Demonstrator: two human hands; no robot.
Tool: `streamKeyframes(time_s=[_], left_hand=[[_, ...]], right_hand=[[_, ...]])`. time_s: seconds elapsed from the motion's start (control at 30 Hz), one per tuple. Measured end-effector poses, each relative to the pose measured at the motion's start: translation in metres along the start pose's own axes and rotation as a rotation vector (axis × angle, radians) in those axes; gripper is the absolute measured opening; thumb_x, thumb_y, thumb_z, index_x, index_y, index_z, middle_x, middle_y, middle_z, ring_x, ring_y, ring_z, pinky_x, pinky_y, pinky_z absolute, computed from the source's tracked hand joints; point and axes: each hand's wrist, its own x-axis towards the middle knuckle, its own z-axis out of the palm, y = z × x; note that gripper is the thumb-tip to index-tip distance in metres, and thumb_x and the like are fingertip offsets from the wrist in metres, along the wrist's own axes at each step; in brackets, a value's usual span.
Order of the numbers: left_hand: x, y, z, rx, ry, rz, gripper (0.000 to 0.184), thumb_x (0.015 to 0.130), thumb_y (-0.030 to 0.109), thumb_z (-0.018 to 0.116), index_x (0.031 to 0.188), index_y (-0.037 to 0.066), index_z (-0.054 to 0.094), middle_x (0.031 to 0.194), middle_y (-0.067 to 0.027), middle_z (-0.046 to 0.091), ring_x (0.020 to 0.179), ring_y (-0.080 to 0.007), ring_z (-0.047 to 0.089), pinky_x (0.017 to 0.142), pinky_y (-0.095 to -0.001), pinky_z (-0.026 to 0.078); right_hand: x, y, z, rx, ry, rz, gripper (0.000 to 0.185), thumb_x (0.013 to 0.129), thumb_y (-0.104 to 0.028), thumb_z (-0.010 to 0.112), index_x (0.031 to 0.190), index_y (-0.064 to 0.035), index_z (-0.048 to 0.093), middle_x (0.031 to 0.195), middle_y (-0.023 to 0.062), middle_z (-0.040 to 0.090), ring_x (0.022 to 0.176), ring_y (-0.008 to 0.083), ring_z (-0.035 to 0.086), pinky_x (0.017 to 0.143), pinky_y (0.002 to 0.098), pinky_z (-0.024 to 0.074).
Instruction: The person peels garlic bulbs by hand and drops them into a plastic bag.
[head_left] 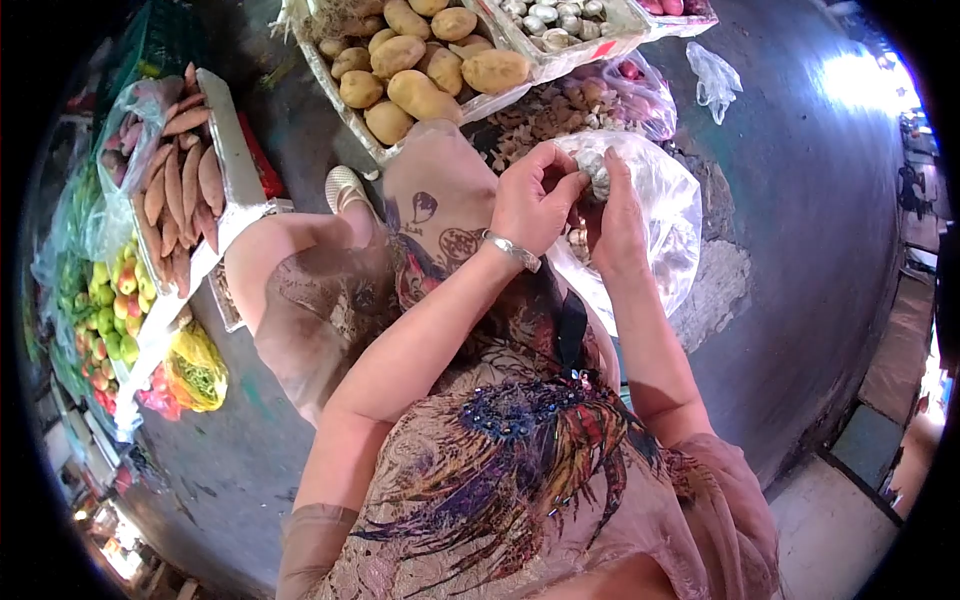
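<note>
My left hand [532, 195] and right hand [622, 222] are together, the fingers of both pinched on a whitish garlic bulb [597, 172]. Just below them a translucent plastic bag [672, 205] spreads open; something brownish shows inside, though I can't make out what. Just beyond my hands lies a heap of dry papery husks [540, 125], and beside it a clear bag [655, 108] with red onions in it.

Farther ahead and to the left of my hands, a white foam box [500, 99] is piled with potatoes [420, 95]; touching it on the right, another foam box [565, 65] holds pale bulbs. Well off to my hands' left, a third foam box [237, 160] is filled with sweet potatoes [178, 180], and nearer my body a yellow bag [188, 350] holds something green.
</note>
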Motion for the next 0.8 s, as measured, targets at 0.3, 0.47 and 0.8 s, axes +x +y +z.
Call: streamKeyframes(time_s=[0.3, 0.47, 0.8], left_hand=[[0.002, 0.005, -0.005, -0.261, -0.035, -0.062, 0.007, 0.087, 0.003, 0.06, 0.086, 0.001, 0.053, 0.065, -0.0053, 0.059, 0.051, -0.0116, 0.054, 0.046, -0.0247, 0.044], [0.005, -0.001, 0.001, -0.216, 0.045, -0.072, 0.008, 0.085, 0.002, 0.061, 0.091, -0.001, 0.055, 0.071, -0.0071, 0.062, 0.055, -0.0128, 0.057, 0.05, -0.0257, 0.047], [0.002, -0.003, -0.002, -0.054, 0.037, -0.058, 0.008, 0.084, 0.001, 0.057, 0.091, -0.003, 0.056, 0.073, -0.0083, 0.063, 0.058, -0.0139, 0.06, 0.051, -0.0266, 0.05]], right_hand=[[0.009, 0.015, 0.001, 0.282, 0.024, 0.143, 0.041, 0.091, -0.05, 0.048, 0.09, -0.01, 0.057, 0.071, 0.0012, 0.057, 0.058, 0.0127, 0.049, 0.048, 0.0287, 0.0364], [0.008, 0.006, 0.01, 0.242, 0.16, 0.07, 0.038, 0.09, -0.05, 0.05, 0.089, -0.0125, 0.056, 0.071, -0.0003, 0.056, 0.058, 0.0122, 0.048, 0.047, 0.0279, 0.0331], [0.007, 0.01, 0.004, 0.086, 0.084, -0.072, 0.033, 0.091, -0.044, 0.053, 0.092, -0.011, 0.056, 0.077, 0.0001, 0.056, 0.062, 0.0104, 0.049, 0.049, 0.0272, 0.0371]])
